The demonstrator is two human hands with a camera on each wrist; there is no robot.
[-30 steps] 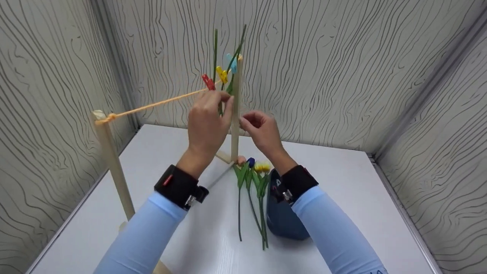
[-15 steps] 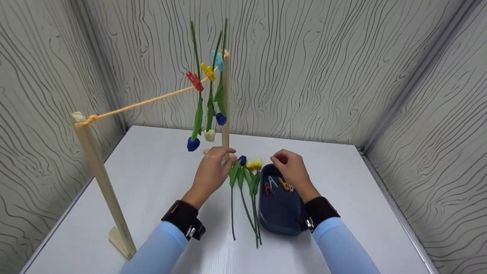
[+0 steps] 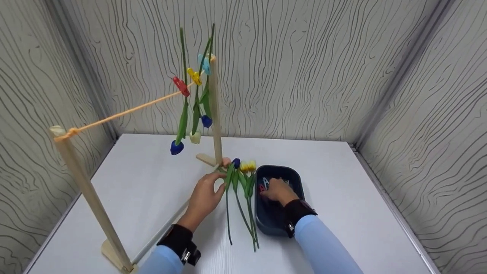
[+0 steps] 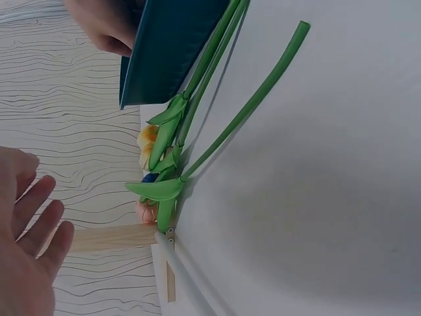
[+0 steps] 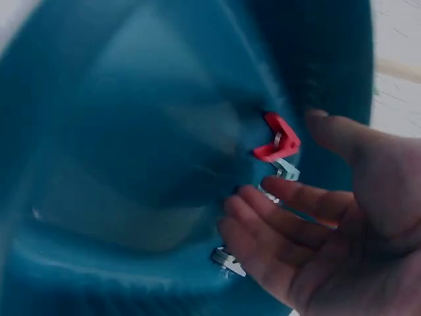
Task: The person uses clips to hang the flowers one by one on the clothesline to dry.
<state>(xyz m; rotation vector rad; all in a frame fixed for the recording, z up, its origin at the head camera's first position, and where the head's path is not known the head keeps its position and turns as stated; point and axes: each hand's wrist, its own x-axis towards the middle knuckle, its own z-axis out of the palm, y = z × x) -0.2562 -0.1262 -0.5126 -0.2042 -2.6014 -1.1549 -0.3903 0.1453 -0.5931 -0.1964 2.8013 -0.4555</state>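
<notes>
Head cam's no help: my right hand (image 3: pixel 279 191) blocks part of the blue bin (image 3: pixel 268 226). Its wrist cam shows thumb and fingers apart, red peg (image 5: pixel 283 141) nearby, paler pegs (image 5: pixel 227 261) half hidden. My left hand (image 3: pixel 205 194) hangs relaxed, holding nothing, beside the tulips (image 3: pixel 250 186) on the surface (image 3: pixel 342 198).

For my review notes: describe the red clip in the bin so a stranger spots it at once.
Find the dark blue bin on the white table. Inside, by the right hand, lies the red clip, the only red one visible there.
</notes>
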